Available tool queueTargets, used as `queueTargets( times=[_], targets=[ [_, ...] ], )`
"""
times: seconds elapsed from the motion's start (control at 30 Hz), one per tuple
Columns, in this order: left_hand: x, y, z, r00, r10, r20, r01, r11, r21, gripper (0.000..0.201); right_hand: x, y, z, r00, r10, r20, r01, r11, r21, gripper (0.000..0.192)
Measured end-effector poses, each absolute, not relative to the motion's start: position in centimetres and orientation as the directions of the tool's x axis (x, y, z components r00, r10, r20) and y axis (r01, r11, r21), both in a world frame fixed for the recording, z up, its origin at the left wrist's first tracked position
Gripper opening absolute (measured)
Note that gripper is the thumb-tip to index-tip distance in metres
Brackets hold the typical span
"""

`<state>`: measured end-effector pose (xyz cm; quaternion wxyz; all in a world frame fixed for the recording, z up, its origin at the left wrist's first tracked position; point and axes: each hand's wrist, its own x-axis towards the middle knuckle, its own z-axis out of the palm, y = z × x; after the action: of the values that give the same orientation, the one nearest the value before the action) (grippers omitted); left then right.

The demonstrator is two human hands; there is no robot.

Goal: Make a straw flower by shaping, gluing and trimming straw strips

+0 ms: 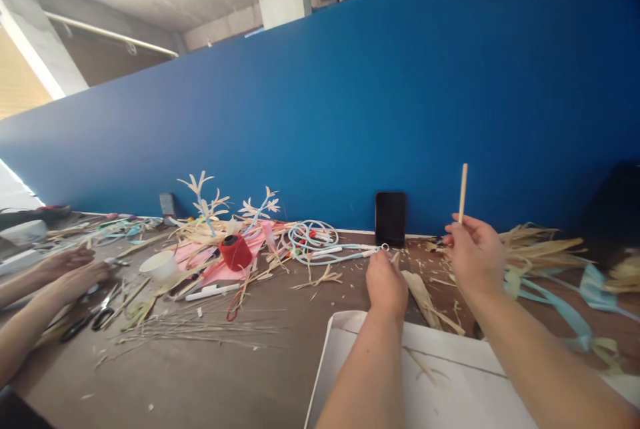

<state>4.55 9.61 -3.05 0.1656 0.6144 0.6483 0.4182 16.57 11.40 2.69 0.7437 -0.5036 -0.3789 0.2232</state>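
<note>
Head view over a brown bench (pixel 200 376) set against a blue partition wall (pixel 400 102). The right hand (pixel 475 252) is raised just right of the black smartphone (pixel 391 218), which leans upright against the wall; its grip is pinched around the lower end of a thin, pale wooden stick (pixel 463 192), held nearly vertical with most of its length standing free above the fingers. The left hand (pixel 386 282) lies low, just below and in front of the smartphone, knuckles toward the camera; its grip looks loosely curled over strips of dry straw-coloured leaf (pixel 423 292) on the bench, though whether it actually clasps any of them cannot be told from this angle. A white sheet of card (pixel 450 376) lies beneath both forearms, nearer the camera than the smartphone. Left of the smartphone: a coiled pale-blue cord (pixel 313 237), then a red spool of thread (pixel 235 252) on pink paper, a white paper cup (pixel 160 265) tipped on its side, and small straw figures with branching arms (pixel 205 199) standing near the wall. Far left of the smartphone, another person's two hands (pixel 75 269) rest on the bench beside black-handled scissors (pixel 93 319). Right of the smartphone, loose straw and pale-blue ribbon (pixel 555 309) are scattered.
</note>
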Motion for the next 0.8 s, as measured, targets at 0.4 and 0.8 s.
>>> queueTargets(
  times=[0.4,0.8],
  targets=[
    [4.3,9.4,-3.0,-0.212,0.907,0.363,0.633,-0.156,0.758,0.024,18.2,5.9,-1.6,0.679,0.725,0.111,-0.236,0.359,-0.903,0.03],
    [3.5,10.4,-3.6,-0.215,0.918,0.333,0.638,-0.126,0.759,0.026,19.8,6.4,-3.9,0.634,0.739,0.229,-0.096,0.369,-0.924,0.031]
  ],
)
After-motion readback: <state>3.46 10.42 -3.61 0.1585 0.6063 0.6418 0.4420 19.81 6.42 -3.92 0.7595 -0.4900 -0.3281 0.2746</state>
